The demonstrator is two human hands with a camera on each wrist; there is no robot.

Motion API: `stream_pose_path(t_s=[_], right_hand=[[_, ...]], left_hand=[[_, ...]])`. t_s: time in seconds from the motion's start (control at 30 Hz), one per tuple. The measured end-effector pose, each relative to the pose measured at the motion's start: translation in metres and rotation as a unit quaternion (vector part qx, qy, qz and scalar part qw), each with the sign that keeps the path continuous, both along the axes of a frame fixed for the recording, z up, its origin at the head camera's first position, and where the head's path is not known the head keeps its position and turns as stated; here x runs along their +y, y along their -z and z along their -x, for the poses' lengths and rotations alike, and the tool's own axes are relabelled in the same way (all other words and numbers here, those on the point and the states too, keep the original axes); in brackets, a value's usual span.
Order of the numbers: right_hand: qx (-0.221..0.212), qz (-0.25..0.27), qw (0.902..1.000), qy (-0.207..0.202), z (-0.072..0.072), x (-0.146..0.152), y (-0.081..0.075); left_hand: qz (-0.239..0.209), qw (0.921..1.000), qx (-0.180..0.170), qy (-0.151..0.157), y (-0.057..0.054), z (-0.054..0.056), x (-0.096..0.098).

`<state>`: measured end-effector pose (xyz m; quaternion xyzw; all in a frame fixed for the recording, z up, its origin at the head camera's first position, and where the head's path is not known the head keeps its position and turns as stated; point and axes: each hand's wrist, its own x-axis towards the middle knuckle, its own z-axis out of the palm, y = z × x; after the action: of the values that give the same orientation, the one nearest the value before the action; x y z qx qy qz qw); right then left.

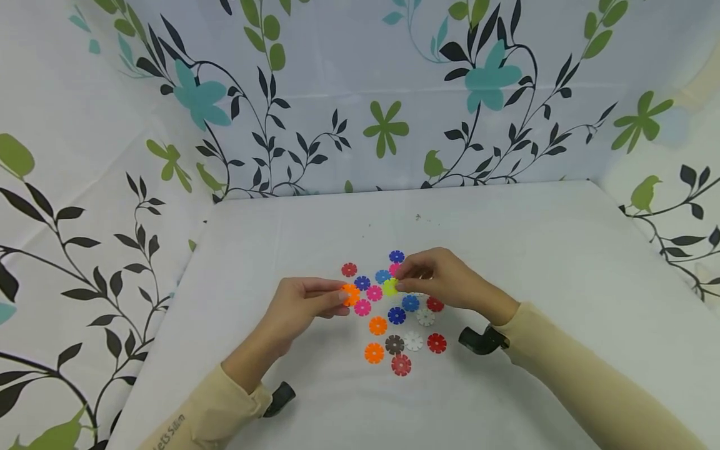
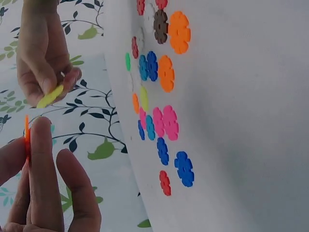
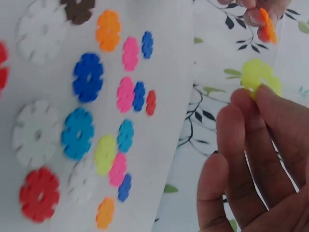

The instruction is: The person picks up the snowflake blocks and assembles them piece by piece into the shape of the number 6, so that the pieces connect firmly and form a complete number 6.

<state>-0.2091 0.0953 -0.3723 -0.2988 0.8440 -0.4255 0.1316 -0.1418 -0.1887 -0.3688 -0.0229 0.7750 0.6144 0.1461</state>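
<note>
Two pinches: left hand [image 1: 306, 301] on orange disc [image 1: 354, 292], right hand [image 1: 450, 278] on yellow disc [image 3: 258, 70]. I'd guess joining, next needs lining up.

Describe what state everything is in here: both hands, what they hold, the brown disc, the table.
Left hand: pinching the held orange disc
Right hand: pinching the held yellow disc
Held orange disc: raised, apart from the yellow one
Held yellow disc: raised, unjoined
Brown disc: lying flat
Table: scattered with loose discs
</note>
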Motion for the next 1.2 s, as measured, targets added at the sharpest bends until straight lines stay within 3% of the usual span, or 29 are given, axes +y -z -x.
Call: stream_pose_path(t_s=[0.2,0.37,0.83,1.2], right_hand=[[-0.002,0.060,0.9982,0.001,0.002,-0.024,-0.003],[-0.012,0.081,0.9966,-0.002,0.006,-0.032,-0.001],[-0.024,0.108,0.9937,-0.018,0.014,-0.038,0.000],[-0.025,0.152,0.9875,-0.032,0.015,-0.036,0.004]], left_hand=[[-0.036,0.9992,-0.004,-0.014,-0.001,-0.001,0.007],[-0.055,0.9980,-0.015,-0.028,0.001,0.002,0.009],[-0.090,0.9946,-0.034,-0.039,0.010,0.011,0.009],[-0.103,0.9933,-0.042,-0.030,0.005,0.011,0.009]])
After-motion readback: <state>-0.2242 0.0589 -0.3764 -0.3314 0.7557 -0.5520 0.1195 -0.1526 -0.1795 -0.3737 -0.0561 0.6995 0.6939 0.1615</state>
